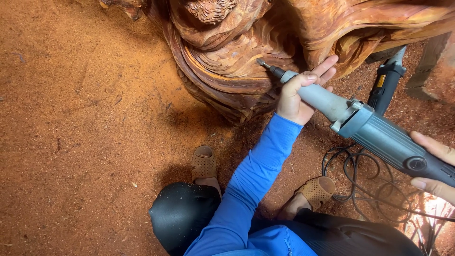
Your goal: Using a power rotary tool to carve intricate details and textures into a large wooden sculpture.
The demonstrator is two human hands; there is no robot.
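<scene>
The left hand is clenched around the slim grey neck of a die grinder, thumb over the top and fingertips reaching toward the wood, while the right hand grips the dark rear end of the same tool at the right edge of the view. The grinder lies slanted, its small pointed bit touching the flowing grooves of a large reddish carved wood sculpture that stands on the floor. The sleeve on the left arm is bright blue. A second power tool, black with a yellow label, lies just beside the sculpture's base on the right. Tangled black cables lie on the sawdust-covered floor near the person's tan perforated sandals.
</scene>
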